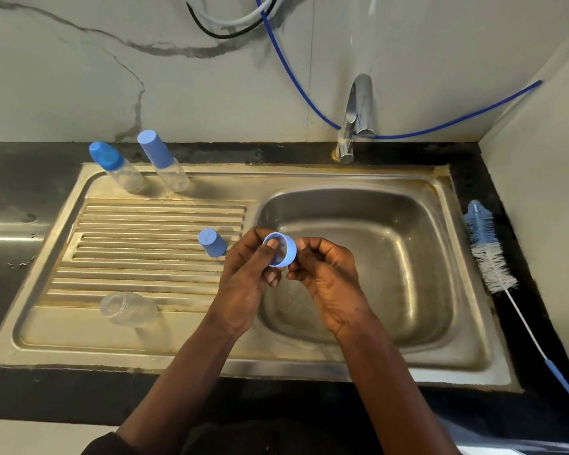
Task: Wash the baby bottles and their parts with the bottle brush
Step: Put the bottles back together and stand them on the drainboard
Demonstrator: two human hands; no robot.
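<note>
I see both hands over the left edge of the sink basin (391,244), and together they hold 1 blue ring (284,252), the screw collar of a baby bottle. The left hand (243,274) curls around the ring from the left, with its thumb at the open mouth. The right hand (329,284) pinches the right side of the ring with narrow, bent fingers (304,249). The ring is light blue, round and short, tilted so that its opening faces up and toward me. Something clear seems to sit inside it, but I cannot tell what it is.

Just left of the fingers, 1 blue cap (212,243) stands on the ribbed drainboard (145,224). Further left and nearer to me, an open bottle (128,308) of clear plastic lies on its side, without a top. Well beyond the fingers to the left, 2 more clear bottles stand near each other: the round-capped bottle (117,167) and the tall-capped bottle (163,160), both with blue tops.

Far right of the fingers, the bottle brush (488,254) lies on the dark tabletop (30,178), with blue and white bristles, a thin white stem and a blue handle end. The tap (357,110) stands behind the basin.
</note>
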